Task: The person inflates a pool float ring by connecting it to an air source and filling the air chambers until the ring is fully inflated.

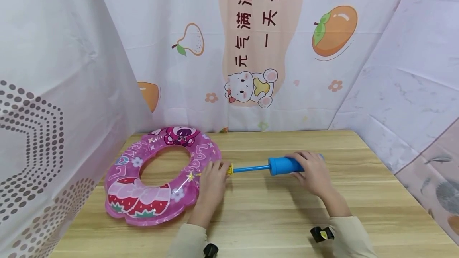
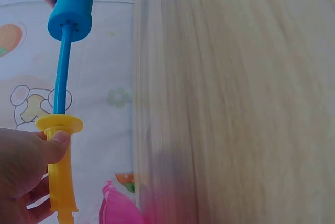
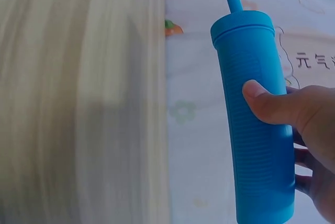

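Observation:
A hand air pump lies sideways between my hands, its blue rod [image 1: 251, 168] drawn out of the blue barrel [image 3: 256, 124]. My left hand [image 1: 214, 176] grips the yellow handle [image 2: 62, 177], thumb just below its round flange in the left wrist view. My right hand [image 1: 312, 172] holds the ribbed barrel, with the thumb [image 3: 264, 98] across its front and the fingers behind. To the left lies a pink inflatable swim ring [image 1: 118, 162], puffed up and printed with strawberries and a cartoon bear. The left hand overlaps the ring's right edge in the head view.
The wood-grain table [image 1: 251, 218] carries the ring and extends toward me. Printed curtains [image 1: 172, 90] hang behind and on both sides. Black straps with small devices [image 1: 321, 234] sit at both wrists over beige sleeves [image 1: 349, 236].

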`<state>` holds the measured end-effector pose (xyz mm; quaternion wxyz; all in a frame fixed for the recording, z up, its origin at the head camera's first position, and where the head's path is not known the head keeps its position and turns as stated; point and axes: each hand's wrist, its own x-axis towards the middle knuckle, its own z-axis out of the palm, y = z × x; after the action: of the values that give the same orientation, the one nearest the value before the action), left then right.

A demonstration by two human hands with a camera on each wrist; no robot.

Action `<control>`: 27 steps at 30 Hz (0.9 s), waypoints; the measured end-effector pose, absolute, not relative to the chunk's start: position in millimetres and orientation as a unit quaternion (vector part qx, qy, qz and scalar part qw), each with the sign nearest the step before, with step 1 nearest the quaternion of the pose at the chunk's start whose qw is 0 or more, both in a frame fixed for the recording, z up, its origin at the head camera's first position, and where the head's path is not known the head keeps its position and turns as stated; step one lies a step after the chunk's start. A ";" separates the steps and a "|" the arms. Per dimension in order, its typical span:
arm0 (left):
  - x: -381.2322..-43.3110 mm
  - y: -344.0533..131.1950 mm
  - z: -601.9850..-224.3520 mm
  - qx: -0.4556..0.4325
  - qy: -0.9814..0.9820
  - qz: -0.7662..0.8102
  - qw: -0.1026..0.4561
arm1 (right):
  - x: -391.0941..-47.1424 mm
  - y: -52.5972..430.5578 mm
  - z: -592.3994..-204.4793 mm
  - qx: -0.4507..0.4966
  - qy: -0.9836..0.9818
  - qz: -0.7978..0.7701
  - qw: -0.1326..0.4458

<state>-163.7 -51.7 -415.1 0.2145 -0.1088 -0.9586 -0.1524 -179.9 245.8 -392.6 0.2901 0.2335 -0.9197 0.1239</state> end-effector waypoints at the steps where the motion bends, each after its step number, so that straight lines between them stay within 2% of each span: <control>1: -163.5 -51.0 -414.8 -0.109 -0.959 -0.152 0.214 | -179.9 248.1 -391.3 0.234 -0.919 0.125 0.293; 8: -163.3 -45.5 -413.7 -0.107 -0.955 -0.159 0.224 | -178.3 255.5 -380.6 0.241 -0.916 0.124 0.297; 13: -163.6 -42.5 -413.8 -0.100 -0.955 -0.157 0.230 | -177.2 251.6 -378.5 0.241 -0.922 0.113 0.280; 19: -163.3 -38.1 -415.3 -0.107 -0.952 -0.144 0.247 | -178.8 233.7 -384.9 0.245 -0.928 0.106 0.259; 27: -162.6 -32.3 -415.3 -0.112 -0.958 -0.125 0.232 | -178.7 197.6 -393.8 0.250 -0.932 0.109 0.239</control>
<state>-162.6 -32.3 -415.3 0.2319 -0.1118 -0.9581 -0.1254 -178.7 197.6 -393.8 0.2389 0.2500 -0.9319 0.1091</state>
